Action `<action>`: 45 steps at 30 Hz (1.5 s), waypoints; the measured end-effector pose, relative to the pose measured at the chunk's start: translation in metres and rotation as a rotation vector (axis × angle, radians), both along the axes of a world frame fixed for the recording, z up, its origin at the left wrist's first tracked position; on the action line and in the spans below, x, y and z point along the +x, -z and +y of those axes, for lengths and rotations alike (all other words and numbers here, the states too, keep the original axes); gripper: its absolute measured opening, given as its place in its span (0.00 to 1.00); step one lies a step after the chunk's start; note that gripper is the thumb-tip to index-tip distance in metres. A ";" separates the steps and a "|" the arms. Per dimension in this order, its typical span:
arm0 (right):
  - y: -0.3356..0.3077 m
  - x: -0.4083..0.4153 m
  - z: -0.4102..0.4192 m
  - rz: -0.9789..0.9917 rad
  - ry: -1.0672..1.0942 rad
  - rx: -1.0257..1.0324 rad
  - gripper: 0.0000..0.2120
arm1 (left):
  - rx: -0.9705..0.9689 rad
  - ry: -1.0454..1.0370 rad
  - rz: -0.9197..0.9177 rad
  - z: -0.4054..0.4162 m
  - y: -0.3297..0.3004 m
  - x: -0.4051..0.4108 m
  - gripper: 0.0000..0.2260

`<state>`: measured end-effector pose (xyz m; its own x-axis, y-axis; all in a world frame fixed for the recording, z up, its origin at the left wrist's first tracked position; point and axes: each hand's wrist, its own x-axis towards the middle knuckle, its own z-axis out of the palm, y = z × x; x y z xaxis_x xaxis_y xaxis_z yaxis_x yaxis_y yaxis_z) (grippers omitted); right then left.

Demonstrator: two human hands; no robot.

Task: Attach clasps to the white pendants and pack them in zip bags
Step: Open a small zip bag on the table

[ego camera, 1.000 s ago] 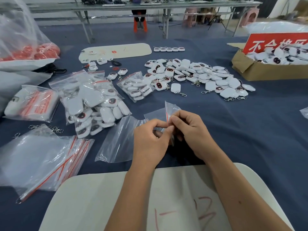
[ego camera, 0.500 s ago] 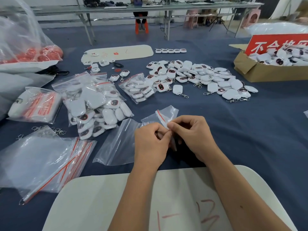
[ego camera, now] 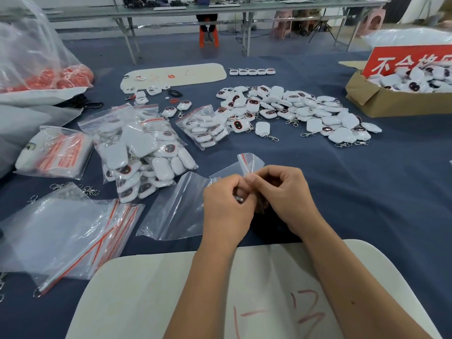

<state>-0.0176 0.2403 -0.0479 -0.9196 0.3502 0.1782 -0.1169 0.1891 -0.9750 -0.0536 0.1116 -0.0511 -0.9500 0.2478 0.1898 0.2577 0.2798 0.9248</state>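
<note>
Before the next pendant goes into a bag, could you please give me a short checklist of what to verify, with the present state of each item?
1. Zip bag in hand: ok; the left hand and the right hand both pinch its red-striped top edge.
2. Bag mouth open: cannot tell; the fingers cover it.
3. Bag empty: ok; nothing shows through the clear plastic.
4. Clasped pendants within reach: ok; a loose pile of pendants lies beyond the hands.
5. Spare zip bags ready: ok; a stack lies to the left.
</note>
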 end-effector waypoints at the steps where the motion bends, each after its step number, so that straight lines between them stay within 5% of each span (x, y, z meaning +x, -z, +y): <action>1: 0.000 0.000 0.000 -0.007 0.017 0.009 0.10 | 0.009 0.005 -0.017 0.001 0.000 0.001 0.11; 12: -0.001 0.000 0.006 -0.057 0.002 -0.008 0.11 | 0.050 -0.016 -0.007 0.002 -0.001 0.001 0.08; 24: -0.001 0.002 0.002 -0.024 -0.107 0.094 0.11 | 0.193 -0.071 -0.215 -0.007 0.002 -0.011 0.08; 36: 0.006 -0.002 0.000 -0.039 -0.041 0.281 0.09 | -0.073 -0.130 0.003 -0.005 -0.001 -0.008 0.10; 45: 0.004 -0.001 0.001 -0.035 0.019 0.275 0.09 | -0.075 -0.049 0.071 -0.003 0.000 -0.008 0.12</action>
<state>-0.0186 0.2411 -0.0522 -0.9204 0.3105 0.2375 -0.0780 0.4494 -0.8899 -0.0613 0.1082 -0.0511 -0.9462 0.2174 0.2397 0.3061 0.3611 0.8808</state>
